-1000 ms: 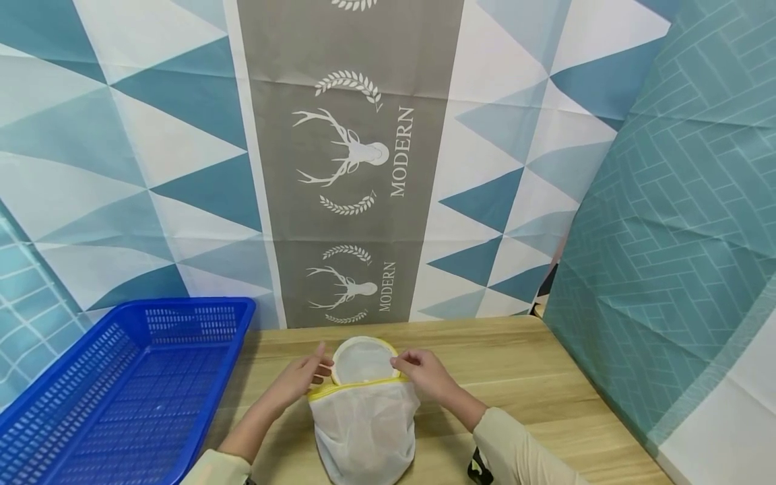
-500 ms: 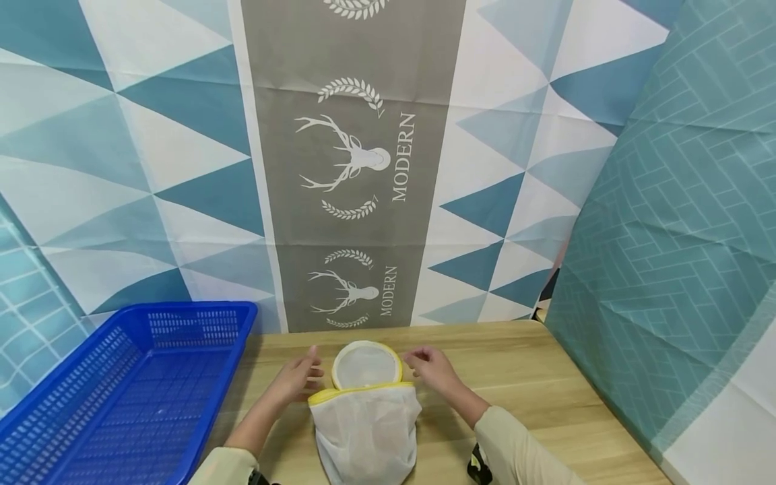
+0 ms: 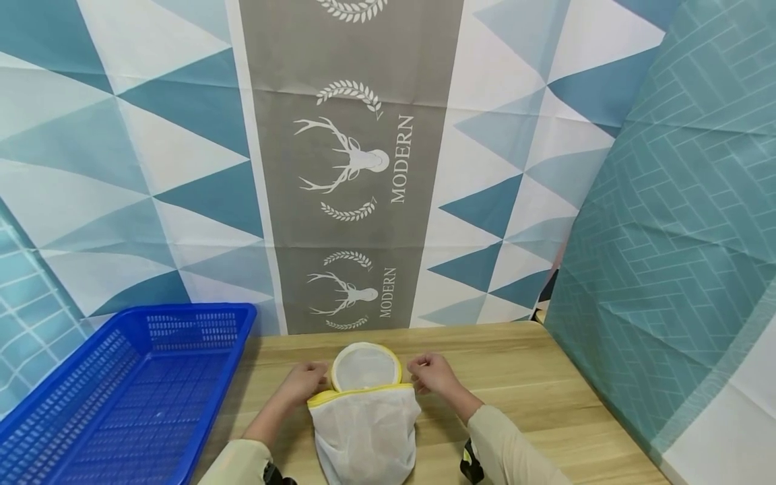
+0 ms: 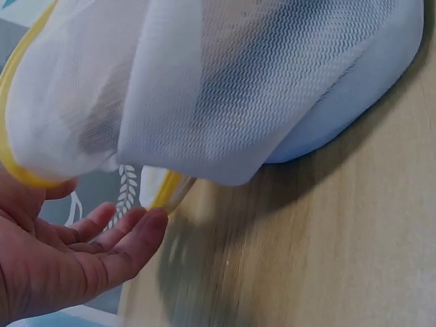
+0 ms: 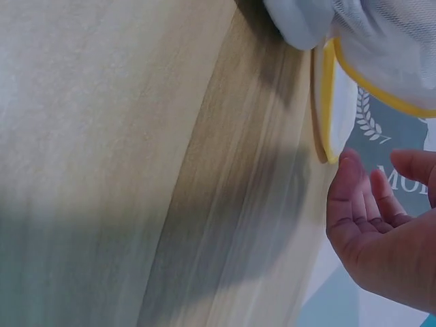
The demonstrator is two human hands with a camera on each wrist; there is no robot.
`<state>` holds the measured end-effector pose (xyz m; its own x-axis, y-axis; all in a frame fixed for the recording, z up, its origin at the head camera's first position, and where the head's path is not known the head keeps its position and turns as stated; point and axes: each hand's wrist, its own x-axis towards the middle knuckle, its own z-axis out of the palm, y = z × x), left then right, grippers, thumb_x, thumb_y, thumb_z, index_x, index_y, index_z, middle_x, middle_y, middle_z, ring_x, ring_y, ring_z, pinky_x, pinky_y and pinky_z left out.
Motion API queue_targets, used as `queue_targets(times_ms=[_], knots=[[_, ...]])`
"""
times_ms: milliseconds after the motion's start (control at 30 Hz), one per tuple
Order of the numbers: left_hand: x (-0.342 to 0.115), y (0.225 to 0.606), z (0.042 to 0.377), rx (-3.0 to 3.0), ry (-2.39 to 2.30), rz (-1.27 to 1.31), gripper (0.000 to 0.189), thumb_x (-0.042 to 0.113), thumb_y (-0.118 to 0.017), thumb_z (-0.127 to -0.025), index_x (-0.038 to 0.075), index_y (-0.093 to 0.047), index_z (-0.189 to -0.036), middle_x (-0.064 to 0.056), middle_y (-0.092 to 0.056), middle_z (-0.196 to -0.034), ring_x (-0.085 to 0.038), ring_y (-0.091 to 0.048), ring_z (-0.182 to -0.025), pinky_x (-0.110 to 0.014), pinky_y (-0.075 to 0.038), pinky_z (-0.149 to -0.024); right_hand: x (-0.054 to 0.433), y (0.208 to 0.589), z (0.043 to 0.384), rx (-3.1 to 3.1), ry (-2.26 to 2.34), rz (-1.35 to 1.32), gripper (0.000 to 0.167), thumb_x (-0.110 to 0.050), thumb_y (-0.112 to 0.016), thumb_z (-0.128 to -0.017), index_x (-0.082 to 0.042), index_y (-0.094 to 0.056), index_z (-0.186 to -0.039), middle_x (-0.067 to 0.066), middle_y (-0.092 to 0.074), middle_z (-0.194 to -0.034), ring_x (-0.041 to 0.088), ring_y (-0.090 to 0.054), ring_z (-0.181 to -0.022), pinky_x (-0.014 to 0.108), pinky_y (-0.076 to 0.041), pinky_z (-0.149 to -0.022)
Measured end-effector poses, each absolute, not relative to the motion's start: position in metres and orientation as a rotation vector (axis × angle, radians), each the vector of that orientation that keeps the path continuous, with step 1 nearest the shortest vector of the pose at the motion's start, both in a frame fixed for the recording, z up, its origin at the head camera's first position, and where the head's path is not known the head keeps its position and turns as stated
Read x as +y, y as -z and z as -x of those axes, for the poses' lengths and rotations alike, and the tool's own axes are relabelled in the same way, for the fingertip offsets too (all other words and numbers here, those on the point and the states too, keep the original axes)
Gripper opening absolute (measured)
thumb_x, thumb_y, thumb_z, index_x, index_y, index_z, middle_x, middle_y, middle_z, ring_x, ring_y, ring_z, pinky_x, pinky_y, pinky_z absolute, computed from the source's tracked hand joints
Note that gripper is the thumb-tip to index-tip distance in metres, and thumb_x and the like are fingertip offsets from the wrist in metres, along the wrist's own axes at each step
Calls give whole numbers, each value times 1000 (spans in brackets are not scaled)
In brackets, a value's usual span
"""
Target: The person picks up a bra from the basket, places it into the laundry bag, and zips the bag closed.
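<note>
Mesh bag [image 3: 364, 438] is lying on the tabletop [image 3: 515, 417], its yellow-edged mouth [image 3: 364, 389] facing the back edge; the left hand [image 3: 305, 382] and the right hand [image 3: 435, 374] are flanking that mouth, fingers loosely bent and visibly holding nothing, the left sitting nearer the round mesh piece [image 3: 366, 367] that is jutting toward that edge.

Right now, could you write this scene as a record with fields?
Item: white mesh bag, yellow-edged, on wood-grain table
Part: round mesh panel beyond that edge
Left: left hand beside the panel, contact unclear
Right: right hand beside the panel, contact unclear
Container: blue plastic basket, left of the bag
Behind: cloth printed with deer heads and MODERN
</note>
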<state>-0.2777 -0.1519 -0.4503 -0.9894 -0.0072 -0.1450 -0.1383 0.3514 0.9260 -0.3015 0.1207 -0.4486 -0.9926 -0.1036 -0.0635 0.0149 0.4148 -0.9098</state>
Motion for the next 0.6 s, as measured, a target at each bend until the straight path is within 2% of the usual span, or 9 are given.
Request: queue_targets(times_ms=[133,233,467,600], knots=[[-151,459,283,2571,-1683,13,53,33,-51,-94,-17,-54,-114,-25,-63,-100,-27,-63,-90,-31,-52,-73,119,451,304,2566,1613,97,19,-10,-58,-88,7,-64,-95,12,-62,-71,11,-56,-53,30,-53,-53],[-148,458,284,2591,-1658,28,47,28,-51,-94,-17,-59,-105,-20,-65,-90,-21,-59,-80,-27,-49,-67,118,454,306,2585,1574,114,19,-10,-59,-88,7,-65,-94,9,-62,-69,12,-56,-55,31,-52,-53],[-142,453,283,2548,-1651,125,40,18,-45,-97,-19,-59,-102,-26,-68,-92,-22,-63,-80,-25,-48,-65,116,459,312,2590,1511,117,21,-11,-59,-88,8,-66,-96,9,-64,-76,10,-58,-59,31,-54,-56],[-143,455,286,2441,-1710,122,42,16,-42,-98,-23,-51,-112,-32,-63,-102,-33,-64,-91,-33,-53,-75,113,462,313,2573,1519,120,22,-10,-60,-88,9,-66,-97,10,-65,-79,9,-58,-60,29,-53,-55]])
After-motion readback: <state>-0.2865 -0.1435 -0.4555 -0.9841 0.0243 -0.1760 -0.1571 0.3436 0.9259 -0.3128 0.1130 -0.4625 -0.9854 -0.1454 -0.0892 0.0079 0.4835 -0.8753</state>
